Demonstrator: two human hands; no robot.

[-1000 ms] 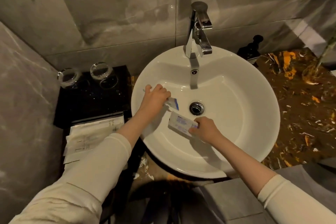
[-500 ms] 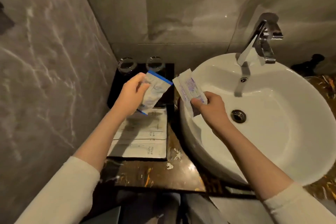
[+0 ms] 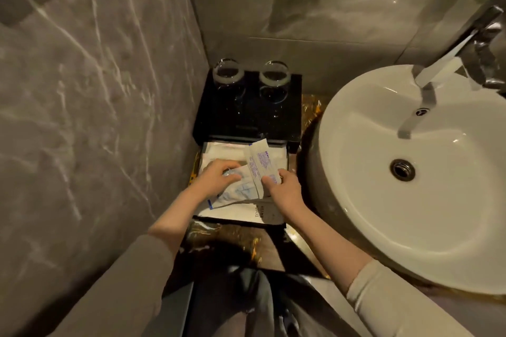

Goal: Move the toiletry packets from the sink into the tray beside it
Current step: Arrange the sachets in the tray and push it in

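Left hand [image 3: 216, 176] pressing blue-edged packet [image 3: 235, 191] onto black tray [image 3: 241, 220]; right hand [image 3: 284, 190] pinching printed packet [image 3: 261, 165] over same tray; beside white sink [image 3: 383, 216], apart.

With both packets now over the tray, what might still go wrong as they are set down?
1. The right hand pinches the long packet only at its lower end, so on release it may lie askew or slide off the stack.
2. The tray already holds flat packets; the left hand pressing the blue-edged packet down could shift them.
3. Two glasses stand just behind, so a hasty withdrawal might knock them.
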